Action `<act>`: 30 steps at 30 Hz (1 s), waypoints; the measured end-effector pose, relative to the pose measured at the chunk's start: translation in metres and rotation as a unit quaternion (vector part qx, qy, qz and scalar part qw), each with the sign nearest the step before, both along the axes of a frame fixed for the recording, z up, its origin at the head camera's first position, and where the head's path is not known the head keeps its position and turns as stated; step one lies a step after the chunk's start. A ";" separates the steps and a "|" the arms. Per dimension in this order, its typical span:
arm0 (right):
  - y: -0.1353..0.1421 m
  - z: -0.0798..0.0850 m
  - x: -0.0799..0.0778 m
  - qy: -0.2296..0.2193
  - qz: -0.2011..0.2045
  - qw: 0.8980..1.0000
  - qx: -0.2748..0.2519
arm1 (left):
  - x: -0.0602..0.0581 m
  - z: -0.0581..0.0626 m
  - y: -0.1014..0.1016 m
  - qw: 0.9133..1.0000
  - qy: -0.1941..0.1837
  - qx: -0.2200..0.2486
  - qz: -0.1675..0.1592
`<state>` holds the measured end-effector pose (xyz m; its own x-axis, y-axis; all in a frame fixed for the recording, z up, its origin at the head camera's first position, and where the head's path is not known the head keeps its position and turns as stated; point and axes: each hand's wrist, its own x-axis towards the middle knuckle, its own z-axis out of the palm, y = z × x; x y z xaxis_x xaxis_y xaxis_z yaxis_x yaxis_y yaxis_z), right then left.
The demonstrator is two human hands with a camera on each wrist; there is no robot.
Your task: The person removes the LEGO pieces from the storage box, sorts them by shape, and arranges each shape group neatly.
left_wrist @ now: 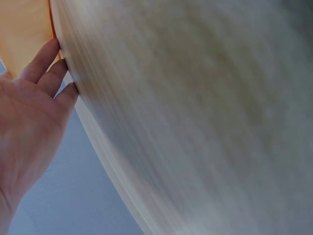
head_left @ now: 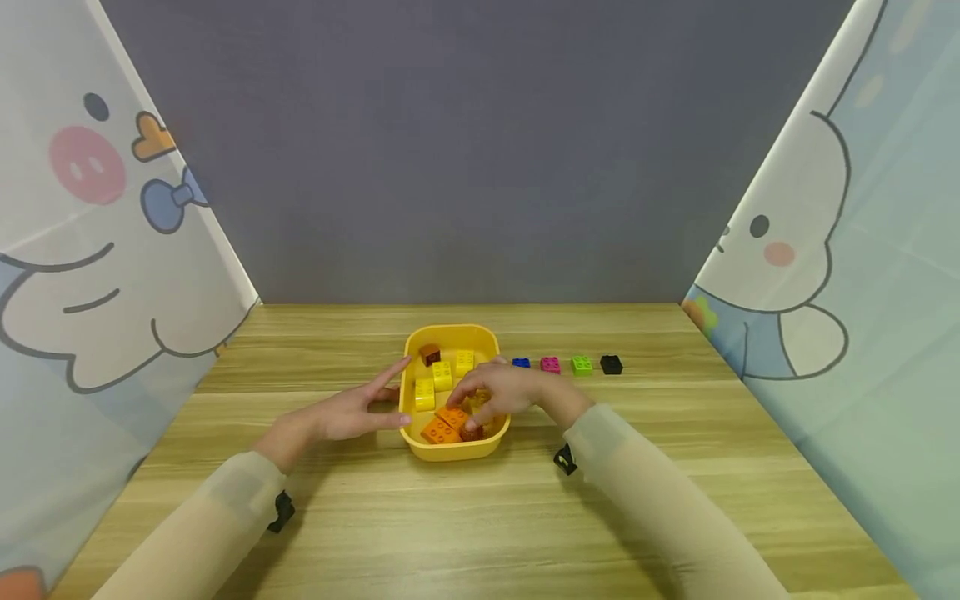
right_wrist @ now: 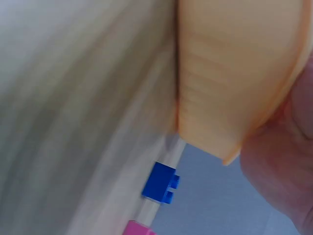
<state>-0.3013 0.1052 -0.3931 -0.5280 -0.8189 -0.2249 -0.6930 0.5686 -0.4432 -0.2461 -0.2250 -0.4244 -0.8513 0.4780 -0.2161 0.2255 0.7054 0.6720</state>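
A yellow plastic bin [head_left: 454, 452] stands on the table with toy building bricks inside. My left hand [head_left: 347, 414] is at its left side, thumb and index finger spread along the rim; in the left wrist view the other fingers rest low by the bin wall. Over the right rim, my right hand [head_left: 501, 388] reaches in, fingers bent down. Its fingertips are right at the orange bricks [head_left: 439, 432] and a translucent brown brick [head_left: 471, 432]; I cannot tell whether it grips one. Yellow bricks [head_left: 442, 375] and a brown brick [head_left: 430, 355] lie farther back. The right hand partly hides amber pieces.
Right of the bin runs a row of single bricks: blue [head_left: 521, 363], pink [head_left: 551, 365], lime green [head_left: 581, 365] and black [head_left: 611, 364]. A grey panel [head_left: 465, 150] stands behind the wooden table [head_left: 420, 533], with cartoon-printed sheets on both sides.
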 end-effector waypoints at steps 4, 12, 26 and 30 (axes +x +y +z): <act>0.000 -0.007 0.001 0.031 -0.004 0.999 -0.029 | 0.000 0.000 0.000 1.000 0.002 0.002 -0.002; 0.001 -0.011 0.005 0.038 -0.018 0.999 -0.031 | 0.000 0.000 0.001 1.000 -0.005 0.006 -0.003; 0.004 -0.015 0.005 0.051 0.001 0.995 -0.081 | -0.001 -0.001 0.000 1.000 -0.007 0.004 0.001; 0.005 -0.016 0.005 0.038 -0.010 0.995 -0.095 | -0.001 0.000 0.001 1.000 -0.008 0.004 0.001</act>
